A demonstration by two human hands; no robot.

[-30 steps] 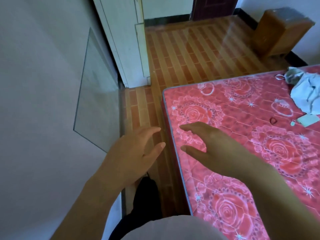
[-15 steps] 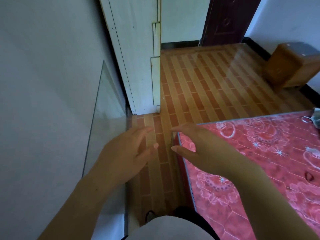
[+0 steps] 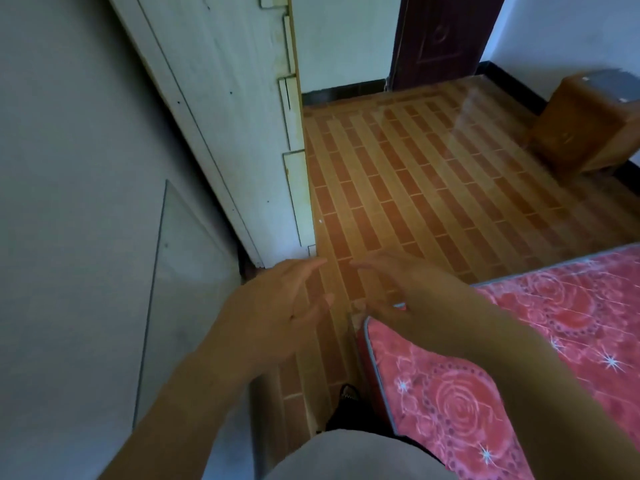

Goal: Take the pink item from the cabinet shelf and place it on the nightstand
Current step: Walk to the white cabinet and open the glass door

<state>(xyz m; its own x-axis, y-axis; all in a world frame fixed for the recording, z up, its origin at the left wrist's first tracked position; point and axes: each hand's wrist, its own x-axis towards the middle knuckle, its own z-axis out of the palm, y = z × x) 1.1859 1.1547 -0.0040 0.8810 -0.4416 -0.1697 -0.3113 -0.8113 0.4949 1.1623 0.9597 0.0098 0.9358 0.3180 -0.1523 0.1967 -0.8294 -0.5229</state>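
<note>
My left hand (image 3: 277, 306) and my right hand (image 3: 405, 289) are held out in front of me, fingers spread, with nothing in either. They hover side by side over the floor strip between the wall and the bed corner. A white cabinet (image 3: 242, 133) stands ahead on the left, seen from its side; its shelves and any pink item are hidden. A brown wooden nightstand (image 3: 581, 133) with a grey top stands at the far right by the wall.
A bed with a red rose-patterned mattress (image 3: 519, 358) fills the lower right. A glass pane (image 3: 183, 289) leans on the grey wall at left. A brick-patterned floor (image 3: 415, 174) lies ahead, with a dark door (image 3: 443, 39) at the back.
The view has lifted and moved forward along the bed. The mattress has slid down and right, the cabinet and the nightstand have come closer. Both hands stay spread with nothing in them.
</note>
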